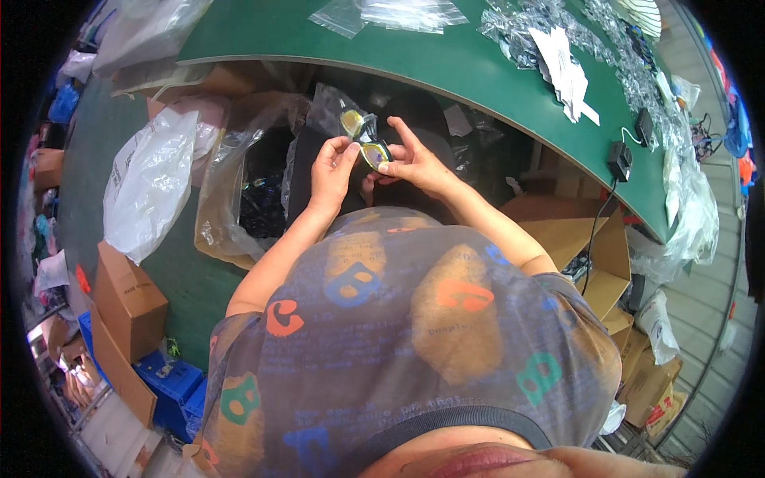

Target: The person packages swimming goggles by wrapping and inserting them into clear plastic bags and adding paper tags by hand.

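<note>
A pair of swimming goggles point(374, 154) with shiny yellowish lenses and dark frames is held up in front of me, near the table's edge. My left hand point(330, 169) pinches it near the middle, thumb and forefinger closed. With its thumb on the nearer lens, my right hand point(421, 166) grips the other side; its forefinger points up and away. A clear plastic bag point(325, 110) lies against the farther lens, and I cannot tell whether it covers that lens. Below the hands my lap is dark.
On the green table point(398, 52) lie flat clear bags point(410, 14), white paper slips point(562, 72) and a black power adapter point(620, 161). To my left stands a plastic-lined carton point(219, 199) with dark contents, beside a white plastic bag point(151, 183). Open cartons point(606, 247) are at my right.
</note>
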Tool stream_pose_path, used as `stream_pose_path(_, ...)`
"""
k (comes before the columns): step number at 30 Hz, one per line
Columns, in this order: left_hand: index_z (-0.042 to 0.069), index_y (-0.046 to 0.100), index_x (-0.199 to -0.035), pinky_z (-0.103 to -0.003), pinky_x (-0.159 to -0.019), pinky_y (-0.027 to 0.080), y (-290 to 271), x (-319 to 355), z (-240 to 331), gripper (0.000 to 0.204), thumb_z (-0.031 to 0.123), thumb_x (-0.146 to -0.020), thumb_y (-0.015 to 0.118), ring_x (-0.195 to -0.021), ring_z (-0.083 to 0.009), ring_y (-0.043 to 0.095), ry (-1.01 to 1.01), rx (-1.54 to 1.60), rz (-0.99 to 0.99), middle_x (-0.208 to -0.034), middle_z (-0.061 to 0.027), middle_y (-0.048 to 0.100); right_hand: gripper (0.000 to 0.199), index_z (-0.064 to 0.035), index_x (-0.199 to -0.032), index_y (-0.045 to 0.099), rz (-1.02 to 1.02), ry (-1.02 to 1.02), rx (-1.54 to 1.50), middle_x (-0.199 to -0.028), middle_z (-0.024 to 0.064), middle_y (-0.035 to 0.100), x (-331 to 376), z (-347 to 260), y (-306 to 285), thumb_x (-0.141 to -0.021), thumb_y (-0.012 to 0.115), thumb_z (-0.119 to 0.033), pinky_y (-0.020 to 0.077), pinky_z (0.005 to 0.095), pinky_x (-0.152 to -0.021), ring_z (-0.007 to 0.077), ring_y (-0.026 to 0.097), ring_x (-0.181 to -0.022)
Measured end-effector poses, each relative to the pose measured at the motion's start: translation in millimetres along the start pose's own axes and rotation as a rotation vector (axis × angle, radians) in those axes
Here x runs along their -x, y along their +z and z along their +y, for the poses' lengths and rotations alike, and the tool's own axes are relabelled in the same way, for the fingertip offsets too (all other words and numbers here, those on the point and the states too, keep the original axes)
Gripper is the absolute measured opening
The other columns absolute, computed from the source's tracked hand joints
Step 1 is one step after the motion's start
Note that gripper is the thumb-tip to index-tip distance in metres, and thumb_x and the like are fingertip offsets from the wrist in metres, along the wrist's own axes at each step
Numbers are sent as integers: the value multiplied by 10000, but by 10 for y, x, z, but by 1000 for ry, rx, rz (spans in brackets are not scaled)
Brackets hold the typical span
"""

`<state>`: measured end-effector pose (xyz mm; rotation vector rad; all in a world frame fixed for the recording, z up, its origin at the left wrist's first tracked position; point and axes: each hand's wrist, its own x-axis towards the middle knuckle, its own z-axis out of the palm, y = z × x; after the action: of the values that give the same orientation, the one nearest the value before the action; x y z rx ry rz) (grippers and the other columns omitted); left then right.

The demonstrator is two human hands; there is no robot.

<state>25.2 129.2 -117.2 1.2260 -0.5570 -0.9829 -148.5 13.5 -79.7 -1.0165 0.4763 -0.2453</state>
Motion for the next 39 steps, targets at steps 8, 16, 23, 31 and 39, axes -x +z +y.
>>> stream_pose_path(8,55,578,-968,-267,-824,473,-414,-122,326,205,227,-1070,530,-852,-93,574,-74,-372,-563,-881,13,597,1084,-252,-1631,-13,-347,185,-204,-1251,179,648,30,25,-180,-897,775,-129,628,401,-823,295,735,-998)
stream_pose_path(16,51,637,-996,-275,-709,480,-405,-182,437,92,141,-1010,623,-826,-107,582,-51,-542,-346,-857,7,589,637,-155,-1466,356,-105,143,-165,-1224,121,669,61,259,-47,-944,720,-125,633,366,-757,301,726,-1040)
stream_pose_path(23,26,661,-955,-400,-811,539,-147,5,415,80,92,-909,666,-937,-333,667,539,-846,-231,-995,-122,667,572,-128,-1435,368,46,163,-181,-1235,105,658,-14,317,44,-963,691,-123,641,336,-702,280,731,-1018)
stream_pose_path(31,30,609,-1011,-434,-815,523,-216,-43,286,95,111,-961,606,-945,-372,653,457,-826,-236,-984,-146,661,809,-151,-1610,184,159,30,11,-1301,118,620,18,262,168,-969,674,-94,618,307,-664,249,710,-1053)
stream_pose_path(39,45,613,-993,-443,-892,479,-197,-40,292,97,127,-943,601,-991,-355,631,582,-960,-304,-1004,-141,659,531,-81,-1434,400,164,131,27,-1193,58,667,-60,411,170,-988,676,-163,619,293,-711,168,675,-1054)
